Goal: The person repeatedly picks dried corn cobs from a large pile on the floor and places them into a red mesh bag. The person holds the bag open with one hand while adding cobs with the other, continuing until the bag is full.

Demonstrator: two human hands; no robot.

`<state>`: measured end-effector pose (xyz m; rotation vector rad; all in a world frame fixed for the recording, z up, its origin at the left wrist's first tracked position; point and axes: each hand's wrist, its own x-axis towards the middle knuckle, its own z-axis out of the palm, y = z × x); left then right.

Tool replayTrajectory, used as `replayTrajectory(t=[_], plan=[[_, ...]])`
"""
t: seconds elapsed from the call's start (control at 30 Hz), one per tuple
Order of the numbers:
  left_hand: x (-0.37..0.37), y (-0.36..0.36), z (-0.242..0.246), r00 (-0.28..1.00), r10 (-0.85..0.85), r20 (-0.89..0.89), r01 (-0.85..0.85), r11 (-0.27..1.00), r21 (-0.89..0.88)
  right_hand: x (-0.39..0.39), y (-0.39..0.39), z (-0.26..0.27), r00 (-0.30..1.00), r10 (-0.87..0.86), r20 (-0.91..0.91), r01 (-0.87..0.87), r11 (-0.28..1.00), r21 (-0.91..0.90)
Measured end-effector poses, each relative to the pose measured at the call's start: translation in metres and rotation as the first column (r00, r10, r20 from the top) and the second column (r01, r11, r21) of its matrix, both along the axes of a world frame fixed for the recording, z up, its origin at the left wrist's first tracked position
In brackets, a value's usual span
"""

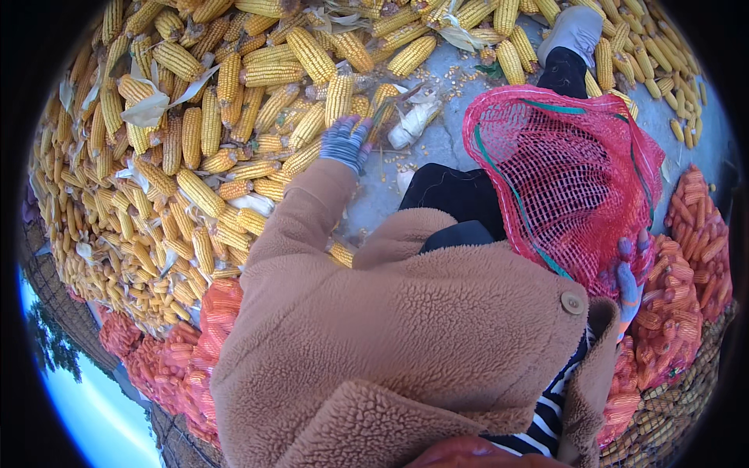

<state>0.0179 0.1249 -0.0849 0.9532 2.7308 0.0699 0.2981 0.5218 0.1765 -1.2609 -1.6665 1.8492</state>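
Note:
My left hand, in a striped knit glove, reaches to the edge of a large heap of husked corn ears. Its fingertips touch an ear of corn beside a dry stalk; whether the fingers grip it is hidden. Just beyond the fingers another yellow ear points away from me. On the right, my gloved right hand grips the side of a red mesh sack with green strips. The sack's mouth gapes over my right leg, and no corn shows inside.
A white husk bundle and loose kernels lie on the concrete floor. Filled red mesh sacks stand at my right, with more filled sacks at lower left. My shoe rests among ears at the top right.

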Motion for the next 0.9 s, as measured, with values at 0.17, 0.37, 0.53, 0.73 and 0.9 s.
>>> replayTrajectory(t=[0.17, 0.37, 0.53, 0.73, 0.9], plan=[[0.080, 0.067, -0.037, 0.757, -0.171, 0.630, 0.304, 0.946, -0.108, -0.002, -0.004, 0.009, 0.999, -0.032, 0.043, 0.034, 0.997, -0.065], [0.093, 0.059, -0.059, 0.747, -0.042, 0.663, 0.280, 0.925, -0.257, -0.008, -0.017, 0.014, 0.998, -0.056, -0.023, 0.056, 0.998, -0.004], [0.090, 0.049, -0.046, 0.756, 0.022, 0.655, 0.253, 0.912, -0.324, -0.011, -0.020, 0.017, 0.998, -0.046, -0.041, 0.045, 0.998, -0.037], [0.088, 0.039, -0.039, 0.784, 0.094, 0.614, 0.210, 0.891, -0.404, 0.004, -0.007, 0.018, 0.992, -0.032, -0.122, 0.027, 0.999, -0.037], [0.085, 0.046, -0.026, 0.846, 0.171, 0.505, 0.097, 0.882, -0.462, 0.041, 0.023, -0.003, 0.960, -0.043, -0.278, 0.026, 0.998, -0.065]])
